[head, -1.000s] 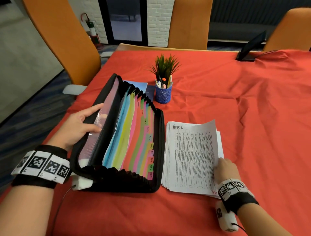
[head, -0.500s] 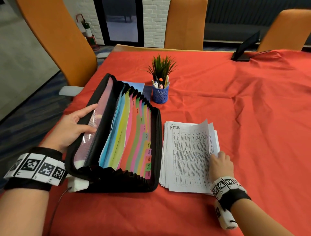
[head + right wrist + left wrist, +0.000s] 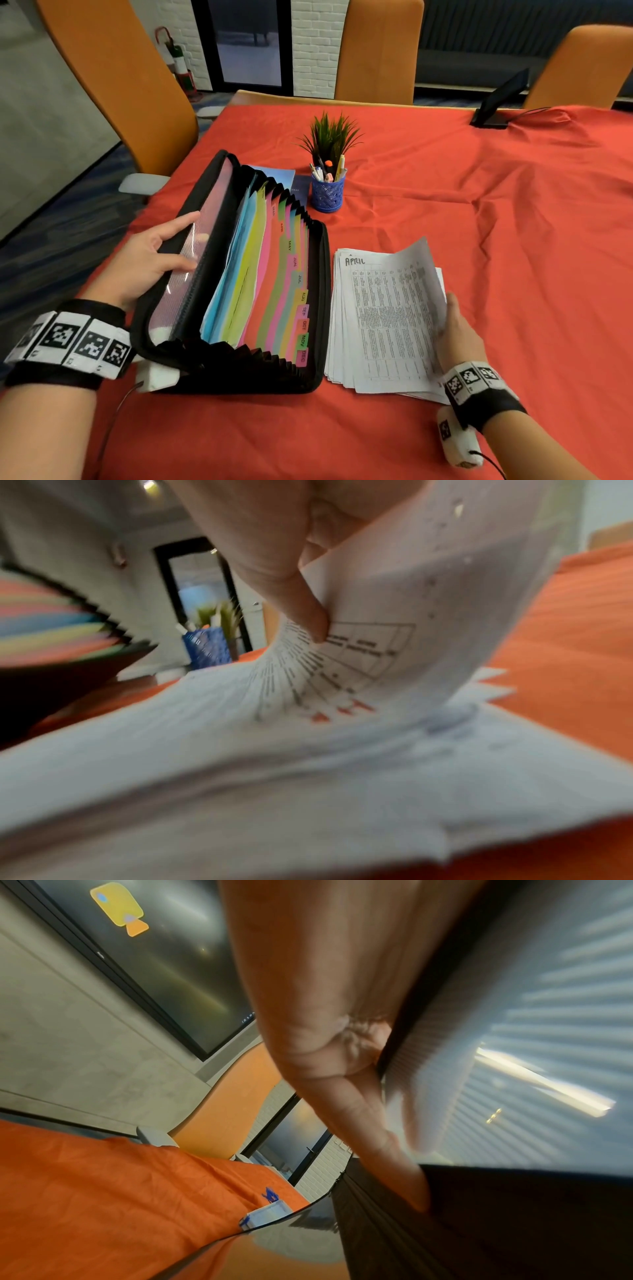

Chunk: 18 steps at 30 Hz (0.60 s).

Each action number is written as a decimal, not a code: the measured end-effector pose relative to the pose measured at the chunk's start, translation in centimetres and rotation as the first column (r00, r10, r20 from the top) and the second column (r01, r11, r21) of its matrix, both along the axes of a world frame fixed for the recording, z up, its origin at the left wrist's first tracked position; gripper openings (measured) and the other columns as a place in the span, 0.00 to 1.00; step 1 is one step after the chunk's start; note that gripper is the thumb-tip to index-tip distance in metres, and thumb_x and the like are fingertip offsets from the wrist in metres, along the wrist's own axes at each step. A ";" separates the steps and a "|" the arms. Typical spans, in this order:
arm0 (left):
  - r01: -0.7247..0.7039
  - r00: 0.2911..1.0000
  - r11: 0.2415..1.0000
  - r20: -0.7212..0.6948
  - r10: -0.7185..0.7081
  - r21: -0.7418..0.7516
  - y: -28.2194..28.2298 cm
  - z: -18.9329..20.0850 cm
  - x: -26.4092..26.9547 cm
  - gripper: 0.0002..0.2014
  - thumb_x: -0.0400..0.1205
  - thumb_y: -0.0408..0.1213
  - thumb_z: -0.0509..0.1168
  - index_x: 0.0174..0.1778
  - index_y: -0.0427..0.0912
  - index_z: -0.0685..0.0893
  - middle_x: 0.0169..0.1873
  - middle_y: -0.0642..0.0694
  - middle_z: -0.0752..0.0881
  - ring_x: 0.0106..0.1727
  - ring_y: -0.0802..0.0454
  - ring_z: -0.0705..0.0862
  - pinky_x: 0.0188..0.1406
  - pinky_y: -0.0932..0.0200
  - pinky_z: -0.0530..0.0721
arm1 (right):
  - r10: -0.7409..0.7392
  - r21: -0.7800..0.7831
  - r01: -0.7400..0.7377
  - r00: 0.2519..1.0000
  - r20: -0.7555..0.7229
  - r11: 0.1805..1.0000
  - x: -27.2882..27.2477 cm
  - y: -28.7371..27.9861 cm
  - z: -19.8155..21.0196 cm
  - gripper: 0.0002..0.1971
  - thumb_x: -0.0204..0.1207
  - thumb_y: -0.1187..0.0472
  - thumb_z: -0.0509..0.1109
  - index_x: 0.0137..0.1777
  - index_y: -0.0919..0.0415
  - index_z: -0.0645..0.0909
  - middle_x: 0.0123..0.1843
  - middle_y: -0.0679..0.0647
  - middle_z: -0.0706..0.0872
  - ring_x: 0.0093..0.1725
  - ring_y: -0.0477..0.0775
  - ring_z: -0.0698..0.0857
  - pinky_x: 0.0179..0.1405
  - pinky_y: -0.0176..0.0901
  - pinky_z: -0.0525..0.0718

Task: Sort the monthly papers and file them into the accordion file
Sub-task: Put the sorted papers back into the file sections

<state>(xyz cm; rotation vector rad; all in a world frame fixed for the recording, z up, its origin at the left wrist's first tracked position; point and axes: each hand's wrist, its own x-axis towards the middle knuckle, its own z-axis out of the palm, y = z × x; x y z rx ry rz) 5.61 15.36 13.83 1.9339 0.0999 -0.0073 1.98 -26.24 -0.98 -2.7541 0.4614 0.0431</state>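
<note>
Pinching curled April sheet: right hand | left hand flat against glossy file flap

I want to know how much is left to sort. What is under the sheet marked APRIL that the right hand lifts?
Under the APRIL sheet, pinched at its right edge by the right hand, lies a stack of white papers. Only their fanned edges show; their month headings are covered.

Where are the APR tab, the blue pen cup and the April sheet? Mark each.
APR tab (image 3: 281,227), head view, on its printed label.
Blue pen cup (image 3: 327,195), head view, on its lattice wall.
April sheet (image 3: 387,308), head view, on its printed table.
</note>
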 end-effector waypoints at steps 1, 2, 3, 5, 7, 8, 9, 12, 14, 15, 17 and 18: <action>-0.001 1.000 1.000 0.002 0.001 -0.009 0.0 0.0 0.0 0.37 0.71 0.12 0.65 0.72 0.49 0.76 0.60 0.59 0.80 0.49 0.81 0.80 0.47 0.82 0.76 | -0.025 0.020 0.024 0.999 0.031 1.000 0.1 -0.4 0.2 0.30 0.74 0.75 0.55 0.76 0.57 0.57 0.49 0.61 0.81 0.42 0.63 0.81 0.41 0.48 0.76; -0.004 1.000 1.000 0.005 0.004 -0.014 0.1 -0.1 0.0 0.36 0.71 0.12 0.65 0.72 0.48 0.76 0.59 0.59 0.80 0.48 0.83 0.80 0.43 0.84 0.75 | -0.019 0.002 0.019 0.999 0.029 1.000 0.1 -0.7 0.3 0.30 0.74 0.75 0.55 0.76 0.57 0.59 0.52 0.62 0.81 0.45 0.64 0.82 0.44 0.49 0.77; -0.006 1.000 1.000 0.006 0.006 -0.012 0.2 -0.1 0.0 0.36 0.71 0.12 0.65 0.72 0.48 0.76 0.60 0.59 0.80 0.47 0.84 0.79 0.42 0.85 0.75 | 0.004 -0.028 -0.004 1.000 0.005 1.000 0.0 -1.0 0.3 0.31 0.73 0.75 0.55 0.76 0.57 0.60 0.57 0.62 0.81 0.51 0.64 0.82 0.48 0.50 0.78; -0.007 1.000 1.000 0.004 0.007 -0.009 0.4 -0.2 0.1 0.36 0.71 0.13 0.65 0.72 0.49 0.76 0.63 0.56 0.80 0.48 0.83 0.79 0.43 0.85 0.75 | 0.072 -0.115 -0.078 0.996 -0.053 0.990 0.0 -1.4 0.0 0.33 0.73 0.74 0.55 0.79 0.54 0.58 0.60 0.61 0.77 0.54 0.63 0.81 0.49 0.49 0.78; -0.005 1.000 1.000 -0.001 0.005 -0.011 0.5 -0.1 0.1 0.37 0.71 0.13 0.66 0.72 0.51 0.76 0.65 0.54 0.80 0.50 0.81 0.80 0.44 0.84 0.76 | 0.127 -0.160 -0.144 0.986 -0.112 0.977 -0.2 -1.6 -0.7 0.34 0.74 0.72 0.54 0.80 0.51 0.53 0.57 0.58 0.74 0.52 0.61 0.80 0.46 0.48 0.77; -0.004 1.000 1.000 -0.002 0.004 -0.008 0.5 -0.2 0.1 0.37 0.71 0.13 0.66 0.72 0.51 0.76 0.65 0.53 0.80 0.51 0.81 0.80 0.44 0.84 0.76 | 0.142 -0.170 -0.164 0.980 -0.138 0.972 -0.3 -1.6 -0.9 0.34 0.75 0.71 0.54 0.80 0.51 0.51 0.57 0.58 0.73 0.52 0.61 0.80 0.46 0.48 0.77; -0.002 1.000 1.000 -0.002 0.002 -0.004 0.5 -0.2 0.1 0.37 0.71 0.13 0.66 0.72 0.51 0.76 0.65 0.53 0.80 0.50 0.81 0.80 0.43 0.84 0.76 | 0.149 -0.180 -0.177 0.976 -0.160 0.968 -0.4 -1.6 -1.1 0.34 0.76 0.70 0.53 0.81 0.52 0.49 0.58 0.58 0.72 0.53 0.60 0.79 0.48 0.48 0.78; -0.004 1.000 1.000 -0.006 0.004 0.001 0.4 -0.1 0.2 0.36 0.72 0.14 0.66 0.73 0.50 0.76 0.67 0.52 0.80 0.53 0.74 0.80 0.43 0.84 0.76 | 0.136 -0.227 -0.175 0.975 -0.176 0.958 -0.2 -1.4 -1.6 0.33 0.78 0.70 0.51 0.81 0.57 0.44 0.63 0.57 0.71 0.56 0.60 0.79 0.52 0.51 0.80; 0.000 1.000 1.000 -0.005 0.000 0.001 0.4 -0.1 0.2 0.36 0.72 0.14 0.66 0.73 0.50 0.76 0.67 0.52 0.80 0.54 0.74 0.80 0.45 0.84 0.76 | 0.126 -0.250 -0.166 0.977 -0.172 0.954 0.0 -1.4 -1.9 0.34 0.78 0.71 0.50 0.81 0.60 0.41 0.64 0.58 0.71 0.57 0.60 0.79 0.53 0.52 0.81; 0.003 1.000 1.000 -0.004 -0.003 -0.002 0.4 -0.1 0.1 0.36 0.71 0.14 0.66 0.72 0.50 0.76 0.66 0.52 0.80 0.53 0.77 0.80 0.45 0.84 0.76 | 0.124 -0.258 -0.166 0.977 -0.173 0.952 0.1 -1.3 -2.1 0.33 0.78 0.71 0.50 0.81 0.61 0.40 0.65 0.58 0.71 0.57 0.59 0.79 0.53 0.51 0.81; 0.005 1.000 1.000 -0.001 -0.005 -0.008 0.3 -0.1 0.1 0.36 0.71 0.13 0.65 0.72 0.49 0.76 0.65 0.53 0.80 0.50 0.81 0.80 0.44 0.84 0.76 | 0.120 -0.282 -0.168 0.976 -0.180 0.945 0.3 -1.3 -2.1 0.31 0.78 0.71 0.50 0.80 0.63 0.43 0.66 0.58 0.72 0.59 0.59 0.78 0.53 0.49 0.81; 0.007 1.000 1.000 0.000 -0.007 -0.010 0.3 -0.1 0.1 0.36 0.71 0.13 0.65 0.72 0.49 0.76 0.64 0.54 0.80 0.49 0.82 0.80 0.44 0.84 0.76 | 0.116 -0.288 -0.165 0.977 -0.178 0.943 0.5 -1.3 -2.1 0.30 0.79 0.71 0.50 0.80 0.64 0.45 0.66 0.57 0.72 0.60 0.59 0.78 0.52 0.49 0.80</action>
